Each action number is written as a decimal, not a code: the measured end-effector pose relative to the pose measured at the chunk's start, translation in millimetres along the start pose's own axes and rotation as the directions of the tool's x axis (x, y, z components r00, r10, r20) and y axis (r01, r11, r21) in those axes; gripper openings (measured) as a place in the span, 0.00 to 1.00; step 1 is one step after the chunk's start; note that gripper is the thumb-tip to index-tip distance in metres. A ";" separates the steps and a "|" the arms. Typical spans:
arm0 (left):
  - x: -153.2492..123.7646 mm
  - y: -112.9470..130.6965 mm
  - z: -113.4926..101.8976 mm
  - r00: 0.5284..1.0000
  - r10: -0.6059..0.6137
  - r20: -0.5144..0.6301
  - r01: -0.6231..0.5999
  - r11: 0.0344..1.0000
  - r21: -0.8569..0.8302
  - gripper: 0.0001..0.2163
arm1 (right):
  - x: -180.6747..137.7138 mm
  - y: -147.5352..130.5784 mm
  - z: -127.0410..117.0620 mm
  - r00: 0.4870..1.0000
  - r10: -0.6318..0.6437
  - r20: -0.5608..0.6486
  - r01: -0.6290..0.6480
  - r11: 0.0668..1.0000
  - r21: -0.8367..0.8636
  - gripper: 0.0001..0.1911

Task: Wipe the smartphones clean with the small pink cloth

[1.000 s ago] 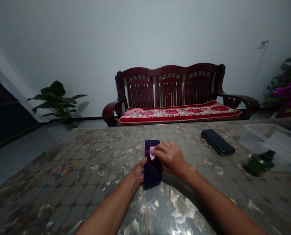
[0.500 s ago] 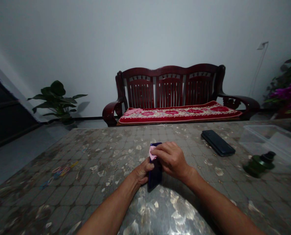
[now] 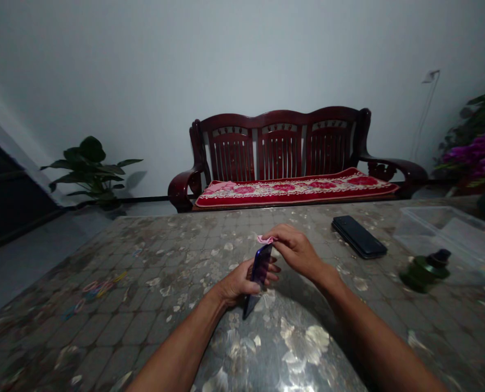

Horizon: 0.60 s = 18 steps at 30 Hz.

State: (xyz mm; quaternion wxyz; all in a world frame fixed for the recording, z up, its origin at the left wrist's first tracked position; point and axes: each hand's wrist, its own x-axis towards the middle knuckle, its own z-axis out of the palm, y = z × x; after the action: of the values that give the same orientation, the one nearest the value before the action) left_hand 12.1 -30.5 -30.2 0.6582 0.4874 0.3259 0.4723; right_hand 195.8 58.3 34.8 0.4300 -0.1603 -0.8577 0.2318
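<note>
A dark smartphone (image 3: 262, 265) with a blue-purple edge stands tilted on its lower end over the table. Wrapped around its sides is my left hand (image 3: 244, 282), thumb on the near face and fingertips showing past the right edge. At the phone's top edge, my right hand (image 3: 293, 247) pinches a small pink cloth (image 3: 265, 239). The cloth touches or lies just above that edge; part of it is hidden by the fingers.
To the right lie a stack of dark phones (image 3: 359, 236), a green bottle with a black cap (image 3: 425, 270) and a clear plastic box (image 3: 422, 218). Colourful bands (image 3: 97, 290) lie at left on the patterned tablecloth (image 3: 152, 337). A wooden bench (image 3: 281, 117) stands beyond.
The pink cloth has moved with my right hand from the phone's face up to its top edge. The phone has turned more edge-on, and my left fingers now show around its far side.
</note>
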 end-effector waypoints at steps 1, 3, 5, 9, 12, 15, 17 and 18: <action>0.5 0.5 -1.4 1.000 -0.007 0.010 0.007 1.000 0.004 0.37 | 0.4 1.4 -2.0 1.000 -0.014 0.016 0.014 1.000 0.018 0.11; 1.2 2.1 -3.1 0.999 -0.020 0.031 0.020 1.000 0.009 0.37 | 1.4 1.1 -5.9 0.997 -0.052 0.055 0.050 0.998 0.032 0.11; 2.0 3.7 -3.4 0.998 -0.024 0.051 0.024 1.000 0.005 0.37 | 2.4 -1.8 -9.0 0.993 -0.076 0.091 0.075 0.997 0.022 0.11; 4.6 3.9 -2.4 0.996 -0.017 0.090 0.023 0.998 -0.066 0.36 | 3.8 -4.8 -12.4 0.985 -0.057 0.161 0.059 0.998 -0.008 0.10; 7.0 -0.1 -2.9 0.995 -0.028 0.097 0.044 0.984 -0.172 0.36 | 3.4 1.7 -11.6 0.985 0.004 0.171 -0.004 1.000 -0.004 0.08; 9.4 -5.5 -5.1 0.996 -0.045 0.083 0.065 0.961 -0.267 0.33 | 1.0 16.4 -6.3 0.971 0.148 0.189 -0.172 0.978 0.116 0.08; 11.4 -7.6 -6.4 0.997 -0.066 0.050 0.078 0.948 -0.310 0.31 | -1.7 29.0 -0.3 0.922 0.308 0.235 -0.367 0.888 0.276 0.10; 12.7 -7.9 -6.8 0.997 -0.080 0.021 0.083 0.944 -0.320 0.30 | -3.1 35.5 3.1 0.888 0.375 0.265 -0.451 0.822 0.348 0.12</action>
State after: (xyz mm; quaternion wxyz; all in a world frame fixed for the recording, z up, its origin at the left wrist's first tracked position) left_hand 12.8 -17.0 -39.4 0.7490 0.3618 0.2620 0.4894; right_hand 197.8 85.9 12.1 0.3111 -0.2294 -0.7723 0.5041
